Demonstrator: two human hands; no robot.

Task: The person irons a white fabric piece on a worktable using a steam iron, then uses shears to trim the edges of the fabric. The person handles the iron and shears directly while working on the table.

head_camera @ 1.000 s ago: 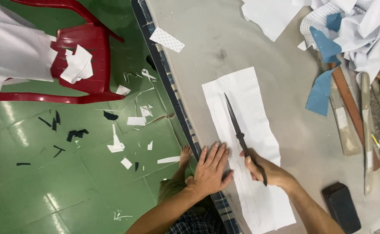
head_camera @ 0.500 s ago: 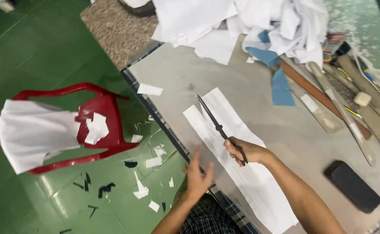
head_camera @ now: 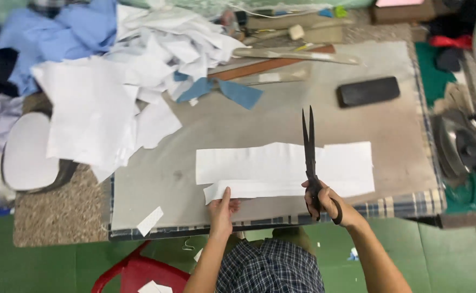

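On the grey desk (head_camera: 205,127) a long white fabric strip (head_camera: 259,165) lies flat near the front edge. The left hand (head_camera: 222,209) pinches the strip's near left corner; the right hand (head_camera: 325,201) is closed through the handles of black scissors (head_camera: 308,149), whose blades point away across the strip, slightly parted. Behind, a heap of white and blue cloth pieces (head_camera: 140,70) crowds the far left, wooden rulers (head_camera: 281,62) lie along the back, and a black block (head_camera: 368,91) sits well apart.
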